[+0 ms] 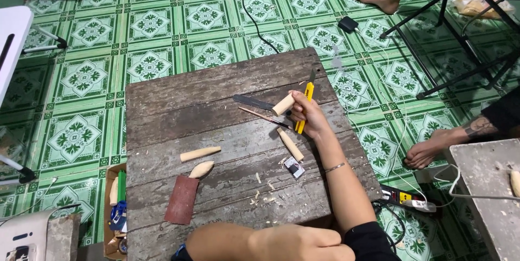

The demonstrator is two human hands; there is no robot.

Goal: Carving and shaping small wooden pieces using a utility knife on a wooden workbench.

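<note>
The right hand has its fingers closed around both a yellow utility knife and a short wooden peg above the wooden surface, where shavings and three shaped pegs lie, so carving looks partly done; the left hand is out of view.

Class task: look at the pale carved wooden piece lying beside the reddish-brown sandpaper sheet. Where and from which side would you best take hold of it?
Probably grip the pale carved wooden piece across its thicker middle, fingers coming from above. It lies flat on the weathered wooden table, tapering toward its upper-right end, with the reddish-brown sandpaper sheet at its lower end.
</note>
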